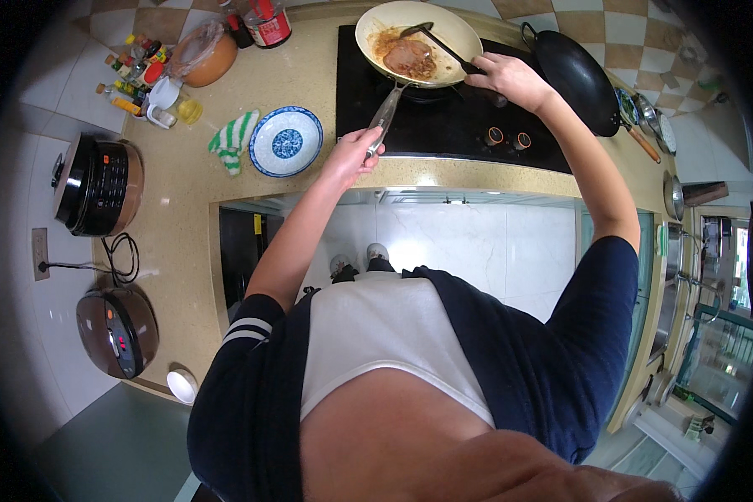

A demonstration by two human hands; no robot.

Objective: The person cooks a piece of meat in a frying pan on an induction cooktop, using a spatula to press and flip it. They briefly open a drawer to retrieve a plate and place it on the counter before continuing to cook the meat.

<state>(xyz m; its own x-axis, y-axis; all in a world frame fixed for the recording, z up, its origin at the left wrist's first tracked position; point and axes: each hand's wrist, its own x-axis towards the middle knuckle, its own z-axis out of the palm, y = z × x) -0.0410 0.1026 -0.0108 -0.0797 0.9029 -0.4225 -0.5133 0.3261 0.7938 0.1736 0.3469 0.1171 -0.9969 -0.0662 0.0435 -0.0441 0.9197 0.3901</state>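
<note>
My left hand (353, 154) grips the handle (386, 118) of a cream-coated frying pan (461, 44), which is over the left part of a black glass cooktop (408, 128). Inside the pan lies a mound of brown, saucy food (408, 58), with sauce smeared around it. My right hand (508, 78) is closed around the handle of a black spatula (442, 45), whose blade is in the pan at the upper edge of the food. A white plate with a blue pattern (275, 157) sits on the counter, left of the cooktop.
A black wok (571, 78) with a wooden handle stands at the cooktop's right. Beside the plate lies a green-striped cloth (235, 139). Bottles (135, 69) and an orange bowl under plastic wrap (207, 59) crowd the back left. Two cookers (100, 185) line the left wall, near a cord (122, 257).
</note>
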